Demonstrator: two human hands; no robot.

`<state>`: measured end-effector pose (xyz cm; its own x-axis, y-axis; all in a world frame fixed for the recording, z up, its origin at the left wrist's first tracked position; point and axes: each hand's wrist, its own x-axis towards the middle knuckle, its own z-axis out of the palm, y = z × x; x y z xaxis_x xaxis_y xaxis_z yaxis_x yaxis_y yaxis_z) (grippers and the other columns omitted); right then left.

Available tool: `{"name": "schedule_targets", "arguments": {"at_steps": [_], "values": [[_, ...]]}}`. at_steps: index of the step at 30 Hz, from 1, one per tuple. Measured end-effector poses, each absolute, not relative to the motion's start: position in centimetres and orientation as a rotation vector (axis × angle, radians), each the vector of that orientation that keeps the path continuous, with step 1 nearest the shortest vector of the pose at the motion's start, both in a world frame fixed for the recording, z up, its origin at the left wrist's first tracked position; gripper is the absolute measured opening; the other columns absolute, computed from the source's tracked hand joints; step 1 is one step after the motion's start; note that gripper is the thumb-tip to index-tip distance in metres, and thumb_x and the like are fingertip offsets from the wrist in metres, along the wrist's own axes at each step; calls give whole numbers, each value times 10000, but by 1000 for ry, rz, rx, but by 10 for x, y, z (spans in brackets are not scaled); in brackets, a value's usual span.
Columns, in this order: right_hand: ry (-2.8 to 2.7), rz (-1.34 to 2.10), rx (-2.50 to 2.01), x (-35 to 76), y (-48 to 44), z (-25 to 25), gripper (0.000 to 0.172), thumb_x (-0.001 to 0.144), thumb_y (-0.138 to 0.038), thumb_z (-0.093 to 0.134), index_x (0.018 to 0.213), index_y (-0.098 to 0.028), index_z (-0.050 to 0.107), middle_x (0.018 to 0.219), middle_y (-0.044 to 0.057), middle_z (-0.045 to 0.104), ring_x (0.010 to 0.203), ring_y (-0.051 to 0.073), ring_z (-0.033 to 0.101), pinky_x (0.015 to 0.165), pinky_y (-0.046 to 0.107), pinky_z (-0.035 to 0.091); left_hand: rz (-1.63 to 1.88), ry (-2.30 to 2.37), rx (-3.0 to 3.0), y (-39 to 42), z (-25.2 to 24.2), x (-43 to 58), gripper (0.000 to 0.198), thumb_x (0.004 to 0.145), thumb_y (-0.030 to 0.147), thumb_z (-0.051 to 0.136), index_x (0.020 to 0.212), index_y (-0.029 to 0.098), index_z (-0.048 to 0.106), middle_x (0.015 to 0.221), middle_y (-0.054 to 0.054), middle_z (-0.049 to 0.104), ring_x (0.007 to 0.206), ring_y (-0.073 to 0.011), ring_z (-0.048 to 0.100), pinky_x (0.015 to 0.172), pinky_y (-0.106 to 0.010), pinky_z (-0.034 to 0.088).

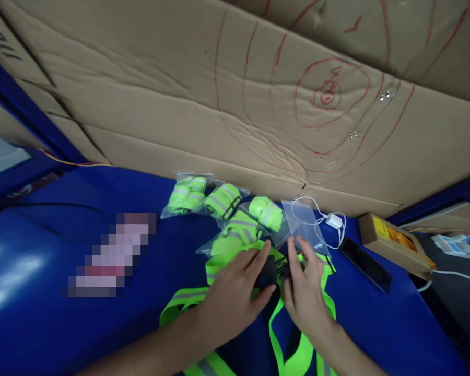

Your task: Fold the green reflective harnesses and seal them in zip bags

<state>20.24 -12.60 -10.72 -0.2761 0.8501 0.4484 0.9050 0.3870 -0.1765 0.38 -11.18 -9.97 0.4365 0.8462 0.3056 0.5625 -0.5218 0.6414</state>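
Note:
A neon-green reflective strap vest with grey stripes lies loosely spread before me. My left hand has its thumb and index finger about a dark piece of the vest. Close beside it, my right hand holds a black buckle-like part at its fingertips, partly hidden by the fingers. Green straps hang down below both hands. Just beyond the right fingertips lies a clear plastic bag, flat on the table.
Several bagged green reflective rolls line the back of the blue table, against a cardboard wall with red rings drawn on it. At right are a white cable, a black phone and a cardboard box. A blurred-out item lies left.

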Motion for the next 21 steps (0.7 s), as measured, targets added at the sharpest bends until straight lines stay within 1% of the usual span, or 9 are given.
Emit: {"name": "schedule_targets", "arguments": {"at_steps": [2,6,10,13,16,19,21], "values": [[-2195,-258,-1507,203,-126,-108,891,877,-29,402,1659,-223,21,1599,199,256,1455,396,321,1048,588,462,854,1180,2271,-113,-101,5,780,917,262,643,1598,252,264,1328,-146,627,1214,-310,623,1017,-483,557],[-2212,-443,-1533,201,-128,-108,886,880,11,383,1659,-202,18,1554,227,351,1401,389,398,999,551,486,879,1184,2322,-117,-102,9,763,877,231,684,1555,214,334,1317,-148,641,1213,-312,626,1011,-480,566],[-2269,-454,-1518,193,-133,-109,859,892,8,395,1660,-193,69,1511,227,433,1327,377,475,965,526,509,883,1184,2361,-118,-102,12,709,856,175,693,1497,168,388,1281,-150,658,1195,-321,626,1010,-491,562],[-2319,-413,-1390,187,-137,-111,869,880,5,430,1659,-173,88,1458,228,474,1282,365,506,953,507,531,896,1131,2340,-116,-103,11,662,849,90,655,1461,187,421,1264,-123,660,1174,-294,627,1001,-459,556],[-2367,-345,-1240,185,-138,-114,884,870,28,448,1657,-201,117,1447,216,455,1323,361,478,972,504,540,890,1096,2364,-113,-101,10,607,870,84,626,1440,201,452,1241,-112,670,1135,-288,635,967,-460,536],[-2361,-232,-1197,186,-138,-111,897,876,39,447,1656,-248,111,1509,202,374,1408,355,405,1014,507,530,830,1123,2435,-111,-97,8,498,902,144,619,1386,201,518,1181,-108,696,1078,-306,649,923,-500,491],[-2354,-148,-1203,189,-136,-105,886,888,11,466,1655,-259,114,1545,198,328,1436,355,378,1032,515,521,816,1134,2443,-110,-95,8,441,901,166,629,1336,198,560,1147,-98,710,1059,-296,658,925,-496,458]]}}
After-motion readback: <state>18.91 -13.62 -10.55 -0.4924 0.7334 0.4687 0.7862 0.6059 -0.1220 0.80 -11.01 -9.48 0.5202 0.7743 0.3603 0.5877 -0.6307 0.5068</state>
